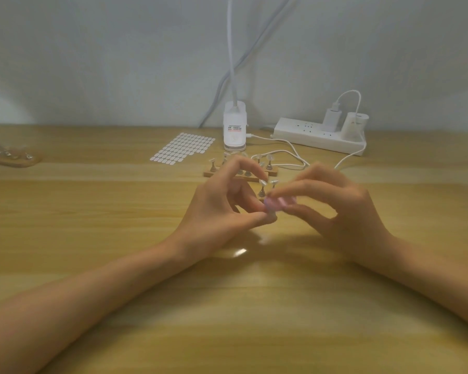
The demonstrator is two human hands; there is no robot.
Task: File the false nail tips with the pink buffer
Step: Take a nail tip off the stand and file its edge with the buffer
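My right hand (343, 209) pinches a small pink buffer (277, 203) between thumb and forefinger, held level above the table. My left hand (222, 209) meets it from the left, thumb and a finger closed on a small nail tip stand (271, 217) just under the buffer's left end; the tip itself is mostly hidden by the fingers. Behind my hands stands a wooden holder (272, 173) with several false nail tips (268, 157) on little pegs. Two more tips on pegs (266, 183) show between my fingers.
A sheet of small adhesive tabs (183, 147) lies at the back centre. A white lamp base (234, 128) and a white power strip (319, 136) with plugs and trailing cables (289, 155) stand by the wall. Another wooden holder (10, 156) sits far left.
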